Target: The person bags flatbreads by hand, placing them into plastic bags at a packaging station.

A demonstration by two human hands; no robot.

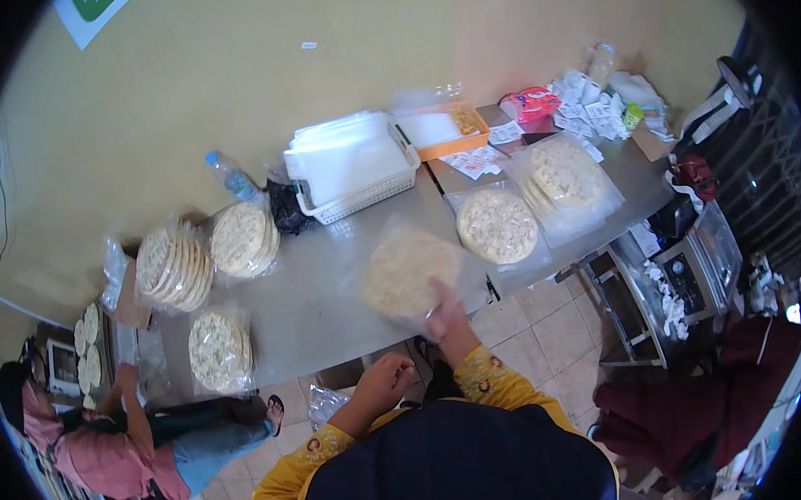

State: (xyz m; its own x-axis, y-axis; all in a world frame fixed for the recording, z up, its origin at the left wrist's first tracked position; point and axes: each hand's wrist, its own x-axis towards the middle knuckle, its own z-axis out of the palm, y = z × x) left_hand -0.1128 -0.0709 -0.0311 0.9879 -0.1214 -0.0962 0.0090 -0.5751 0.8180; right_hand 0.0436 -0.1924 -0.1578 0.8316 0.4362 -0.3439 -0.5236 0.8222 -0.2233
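Metal table, right hand (448,314) part-open on blurred bagged flatbread (408,273).

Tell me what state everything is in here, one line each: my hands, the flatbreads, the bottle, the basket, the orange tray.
Right hand: closed on the bagged flatbread, blurred
Left hand: loosely curled, empty
Bagged flatbread: in clear plastic, blurred
Flatbread stack at the near left edge: bagged
Bottle: capped
White basket: filled above its rim with flat white items
Orange tray: open, partly filled
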